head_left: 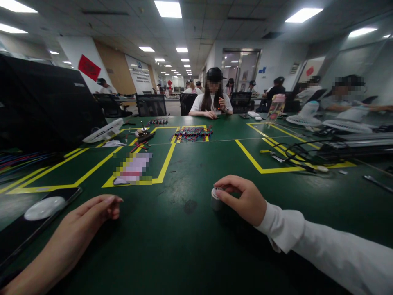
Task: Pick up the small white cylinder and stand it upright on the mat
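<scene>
My right hand [241,196] is curled around the top of a small grey cylinder [217,204] with a pale rim, standing upright on the green tabletop [172,246]. Thumb and fingers grip its upper edge, and part of its top is hidden under them. Over the left side of the table, my left hand [92,213] has its fingers bent in and the thumb against the index finger; nothing shows between them. A white computer mouse [46,207] lies on a dark flat panel [21,233] beside that hand.
Yellow tape [167,164] marks areas on the table. A blurred paper packet [133,168], a bundle of wired parts [193,133], a white fan [302,119], a bottle [276,107] and black cables [285,151] lie around. A person [211,98] sits opposite; a black monitor [39,102] stands left.
</scene>
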A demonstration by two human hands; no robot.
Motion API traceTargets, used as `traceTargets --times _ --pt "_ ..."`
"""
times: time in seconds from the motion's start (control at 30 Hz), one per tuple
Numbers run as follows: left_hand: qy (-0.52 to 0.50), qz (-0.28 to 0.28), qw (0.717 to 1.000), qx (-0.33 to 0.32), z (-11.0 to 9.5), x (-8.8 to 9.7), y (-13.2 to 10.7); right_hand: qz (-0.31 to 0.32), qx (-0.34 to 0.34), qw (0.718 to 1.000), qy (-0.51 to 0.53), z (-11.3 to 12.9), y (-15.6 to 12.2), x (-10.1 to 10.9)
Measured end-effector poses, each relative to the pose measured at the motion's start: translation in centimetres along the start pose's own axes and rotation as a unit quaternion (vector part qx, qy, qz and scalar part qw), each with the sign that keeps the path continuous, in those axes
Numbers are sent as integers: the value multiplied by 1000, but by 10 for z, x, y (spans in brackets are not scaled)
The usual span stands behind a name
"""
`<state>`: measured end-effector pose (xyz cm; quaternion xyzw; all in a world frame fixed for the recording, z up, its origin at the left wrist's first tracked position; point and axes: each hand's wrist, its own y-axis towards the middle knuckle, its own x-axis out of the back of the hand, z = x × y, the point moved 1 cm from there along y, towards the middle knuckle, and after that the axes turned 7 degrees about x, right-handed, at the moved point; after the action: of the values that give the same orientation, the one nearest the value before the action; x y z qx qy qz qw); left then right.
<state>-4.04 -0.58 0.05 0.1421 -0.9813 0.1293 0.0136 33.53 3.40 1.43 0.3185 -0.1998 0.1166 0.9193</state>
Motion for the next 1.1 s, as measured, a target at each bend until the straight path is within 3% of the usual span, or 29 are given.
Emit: traceTargets --times 0.3,0.5,0.6,0.73,0.83,1.1 --pt "-4 -11 1000 7 -3 -1 -2 19 -42 998 39 9 5 -14" --pt "-26 -16 1000 3 -4 -1 -2 -48 7 999 21 11 14 16" --pt "-12 -14 1000 5 -4 -2 -3 34 -14 998 -47 -4 7 27" --pt "-15 -7 1000 1 -2 -1 -3 157 -5 977 -145 -20 -11 21" --pt "-25 -3 1000 4 0 3 -1 160 9 970 -182 -19 -17 16" --pt "-18 0 1000 13 2 4 0 150 0 975 -162 -16 -16 17"
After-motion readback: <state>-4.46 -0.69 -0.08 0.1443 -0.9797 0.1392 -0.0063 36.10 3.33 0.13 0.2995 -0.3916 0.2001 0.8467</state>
